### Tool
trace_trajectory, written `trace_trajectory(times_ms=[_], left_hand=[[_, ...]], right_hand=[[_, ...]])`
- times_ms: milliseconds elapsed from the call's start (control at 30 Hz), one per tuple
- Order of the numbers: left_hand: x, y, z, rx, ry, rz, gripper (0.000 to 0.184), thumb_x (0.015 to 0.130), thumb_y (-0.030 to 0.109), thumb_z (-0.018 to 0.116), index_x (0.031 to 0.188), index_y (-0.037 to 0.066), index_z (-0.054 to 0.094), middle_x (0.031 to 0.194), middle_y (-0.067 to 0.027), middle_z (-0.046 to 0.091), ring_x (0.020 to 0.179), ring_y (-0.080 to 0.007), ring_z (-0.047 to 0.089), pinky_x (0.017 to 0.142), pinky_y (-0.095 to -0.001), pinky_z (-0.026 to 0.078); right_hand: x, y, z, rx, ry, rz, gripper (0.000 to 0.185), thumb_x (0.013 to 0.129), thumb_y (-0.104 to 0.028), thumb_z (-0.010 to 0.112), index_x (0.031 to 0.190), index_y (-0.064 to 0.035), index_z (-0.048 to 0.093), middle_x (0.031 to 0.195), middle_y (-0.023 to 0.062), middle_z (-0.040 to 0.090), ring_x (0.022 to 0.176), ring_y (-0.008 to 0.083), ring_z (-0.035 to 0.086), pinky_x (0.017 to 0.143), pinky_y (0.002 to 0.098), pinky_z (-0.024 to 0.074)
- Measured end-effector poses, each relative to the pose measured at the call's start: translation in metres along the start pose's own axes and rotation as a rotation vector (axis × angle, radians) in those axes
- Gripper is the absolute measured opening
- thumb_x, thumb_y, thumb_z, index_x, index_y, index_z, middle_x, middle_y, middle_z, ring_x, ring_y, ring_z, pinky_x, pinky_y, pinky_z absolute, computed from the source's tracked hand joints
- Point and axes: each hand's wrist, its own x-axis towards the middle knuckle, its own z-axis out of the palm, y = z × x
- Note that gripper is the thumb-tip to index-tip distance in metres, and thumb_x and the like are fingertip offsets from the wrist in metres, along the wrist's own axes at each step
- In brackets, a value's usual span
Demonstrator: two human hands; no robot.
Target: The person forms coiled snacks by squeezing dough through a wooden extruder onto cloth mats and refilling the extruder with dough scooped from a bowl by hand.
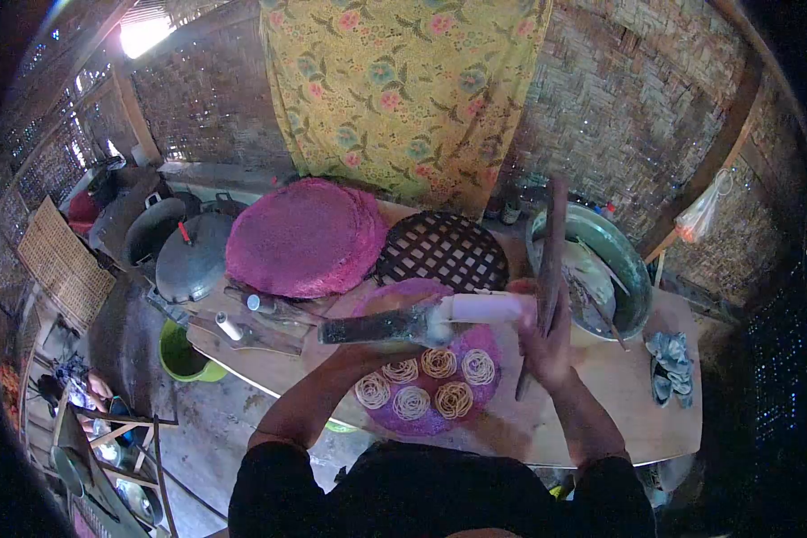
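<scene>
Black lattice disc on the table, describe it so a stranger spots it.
At the far side of the table, find the pink stack. Right of it, left of the basin, lies the black disc. Unlike both, it's an open square lattice.

No readable text, no legible labels, brands or numbers

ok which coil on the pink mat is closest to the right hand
The rightmost coil on the pink mat; the other coils lie farther left, farther from the right hand.

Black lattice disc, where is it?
In the head view, the black lattice disc lies near centre, right of the pink stack and left of the metal basin.
</scene>
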Motion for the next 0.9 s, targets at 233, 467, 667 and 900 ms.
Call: trace_trajectory(times_ms=[233,467,667,900], left_hand=[[0.004,0.001,-0.009,0.137,-0.243,-0.158,0.048,0.067,0.033,0.072,0.109,0.011,0.06,0.097,-0.0121,0.064,0.09,-0.0253,0.062,0.076,-0.0368,0.048],[-0.023,-0.004,0.026,-0.218,-0.492,-0.164,0.053,0.065,0.021,0.075,0.112,0.004,0.057,0.1,-0.0121,0.063,0.097,-0.0237,0.059,0.089,-0.0356,0.042],[-0.022,0.029,0.041,-0.462,-0.484,-0.075,0.043,0.07,0.028,0.073,0.1,0.001,0.057,0.098,-0.0154,0.061,0.091,-0.026,0.059,0.081,-0.0367,0.046],[-0.01,-0.013,0.046,-0.427,-0.411,-0.131,0.063,0.067,0.037,0.074,0.112,-0.001,0.052,0.109,-0.0232,0.055,0.102,-0.0341,0.054,0.088,-0.038,0.043]], right_hand=[[-0.002,-0.022,-0.003,-0.377,-0.271,-0.268,0.092,0.073,-0.03,0.074,0.138,0.0036,0.018,0.131,0.027,0.037,0.122,0.0368,0.04,0.101,0.0424,0.0323],[-0.013,-0.057,0.004,-0.425,-0.533,-0.146,0.103,0.065,-0.046,0.077,0.136,0.0042,0.021,0.131,0.0277,0.038,0.124,0.0377,0.04,0.102,0.0433,0.0323],[-0.048,-0.038,0.02,-0.21,-0.459,0.134,0.11,0.065,-0.063,0.069,0.139,0.0019,0.019,0.131,0.0249,0.04,0.115,0.032,0.049,0.096,0.0418,0.0405],[-0.043,-0.001,-0.01,0.301,-0.511,0.099,0.101,0.07,-0.066,0.06,0.135,0.0044,0.027,0.122,0.0241,0.049,0.111,0.0309,0.051,0.089,0.0407,0.0431]])
